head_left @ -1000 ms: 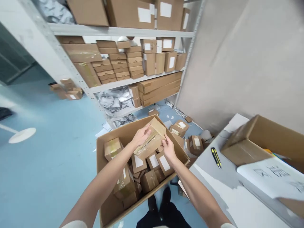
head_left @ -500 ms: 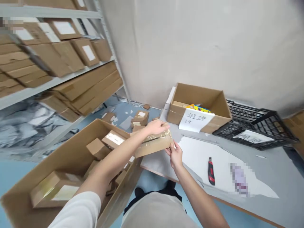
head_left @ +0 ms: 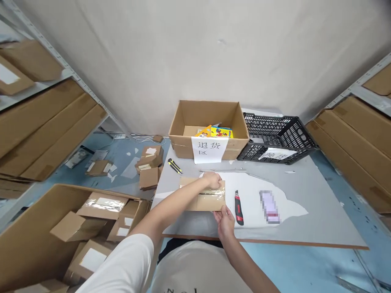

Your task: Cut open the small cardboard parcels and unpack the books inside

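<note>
A small taped cardboard parcel (head_left: pixel 200 201) is over the grey table (head_left: pixel 320 219), near its front edge. My left hand (head_left: pixel 212 180) grips the parcel's far top edge. My right hand (head_left: pixel 225 219) holds its near right corner from below. A red utility knife (head_left: pixel 238 202) lies just right of the parcel on a white sheet (head_left: pixel 275 195). A yellow and black utility knife (head_left: pixel 175 166) lies beyond the parcel to the left.
An open cardboard box (head_left: pixel 183 142) with a paper label and colourful items stands at the table's back, next to a black plastic crate (head_left: pixel 281 136). A big carton (head_left: pixel 36 228) of small parcels sits on the floor at left. Shelves with boxes flank both sides.
I turned from the floor carton to the table, carrying the parcel in both hands from over the carton to above the table's front edge.
</note>
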Demonstrator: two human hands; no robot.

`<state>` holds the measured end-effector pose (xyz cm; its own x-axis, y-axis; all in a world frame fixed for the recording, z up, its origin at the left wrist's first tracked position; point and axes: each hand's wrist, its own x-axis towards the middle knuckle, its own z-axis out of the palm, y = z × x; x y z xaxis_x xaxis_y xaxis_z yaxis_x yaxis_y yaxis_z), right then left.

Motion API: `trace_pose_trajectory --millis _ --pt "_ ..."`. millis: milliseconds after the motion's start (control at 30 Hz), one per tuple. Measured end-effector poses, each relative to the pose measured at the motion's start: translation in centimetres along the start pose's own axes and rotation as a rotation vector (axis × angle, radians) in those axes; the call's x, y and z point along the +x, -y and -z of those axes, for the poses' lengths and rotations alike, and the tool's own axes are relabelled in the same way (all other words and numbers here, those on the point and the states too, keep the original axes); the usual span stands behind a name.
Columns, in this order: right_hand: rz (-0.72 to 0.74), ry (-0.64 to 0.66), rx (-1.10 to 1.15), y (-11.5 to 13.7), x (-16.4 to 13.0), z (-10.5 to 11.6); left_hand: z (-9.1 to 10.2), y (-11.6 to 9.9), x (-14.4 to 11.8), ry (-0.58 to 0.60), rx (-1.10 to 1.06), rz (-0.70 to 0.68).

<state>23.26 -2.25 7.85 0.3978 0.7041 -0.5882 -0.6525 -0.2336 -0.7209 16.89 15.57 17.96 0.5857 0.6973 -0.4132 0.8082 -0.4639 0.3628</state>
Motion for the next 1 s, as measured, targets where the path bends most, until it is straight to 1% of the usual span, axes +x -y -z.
trace_pose_trajectory --millis 100,233,333,467,600,733,833,900,967,1000 --pt "0.004 -0.065 0.021 0.1 0.5 1.3 -1.1 -0.8 1.6 0.059 -0.003 -0.033" --pt "0.009 -0.111 0.009 0.2 1.0 2.3 -2.3 -1.1 3.0 0.111 -0.022 -0.049" --pt "0.019 -0.125 -0.022 0.6 1.1 2.2 -2.8 -0.6 3.7 0.128 -0.038 -0.052" --pt "0.014 -0.119 -0.062 1.4 1.3 1.7 -3.1 0.5 4.5 0.135 -0.062 -0.058" --pt "-0.009 -0.123 -0.143 1.9 1.5 1.9 -3.6 1.3 4.3 0.114 -0.095 -0.100" --pt "0.013 -0.132 -0.338 1.9 1.8 3.0 -4.4 1.9 2.9 0.055 -0.123 -0.176" --pt "0.056 -0.141 -0.547 1.6 2.1 4.0 -4.8 3.1 1.1 -0.001 -0.128 -0.226" --pt "0.092 -0.128 -0.659 1.4 2.3 4.6 -5.0 4.5 -0.5 -0.093 -0.128 -0.268" --pt "0.145 -0.120 -0.762 1.2 2.5 5.1 -5.6 6.3 -2.4 -0.232 -0.151 -0.287" --pt "0.186 -0.125 -0.822 1.0 2.6 5.3 -5.9 7.3 -3.5 -0.306 -0.182 -0.273"
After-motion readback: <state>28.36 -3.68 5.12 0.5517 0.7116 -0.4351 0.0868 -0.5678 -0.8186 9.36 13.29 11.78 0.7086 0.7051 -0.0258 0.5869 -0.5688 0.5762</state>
